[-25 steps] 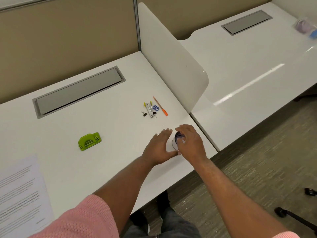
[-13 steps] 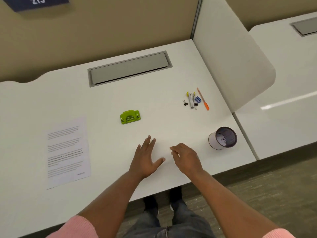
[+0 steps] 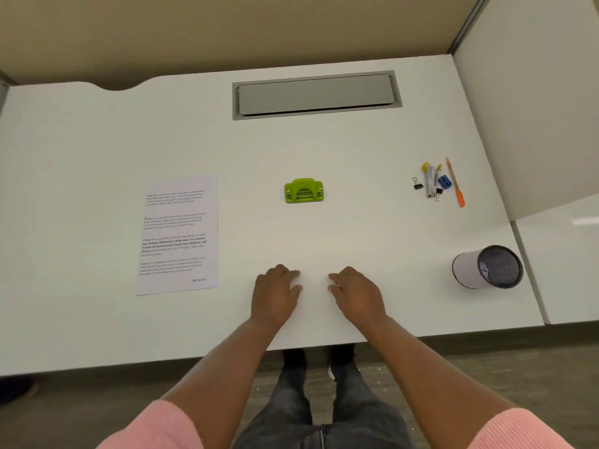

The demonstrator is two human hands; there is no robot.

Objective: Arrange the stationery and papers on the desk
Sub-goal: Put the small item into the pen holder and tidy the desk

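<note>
A printed paper sheet (image 3: 178, 234) lies flat on the left of the white desk (image 3: 97, 150). A green hole punch (image 3: 304, 190) sits mid-desk. At the right lies a small cluster: a black binder clip (image 3: 417, 183), a white stapler-like tool (image 3: 430, 183), a blue sharpener (image 3: 444, 182) and an orange pen (image 3: 455, 184). A white mesh pen cup (image 3: 486, 267) lies on its side near the right front corner. My left hand (image 3: 275, 294) and my right hand (image 3: 356, 294) rest palm down near the front edge, side by side, fingers loosely curled, holding nothing.
A grey cable hatch (image 3: 316, 95) is set into the back of the desk. A white divider panel (image 3: 534, 108) stands along the right edge, with a neighbouring desk (image 3: 567, 260) beyond it. A beige partition wall runs behind.
Both hands have let go of the pen cup and moved left to the desk's front middle. The left fingers, spread half a second ago, have drawn together. The view has swung left.
</note>
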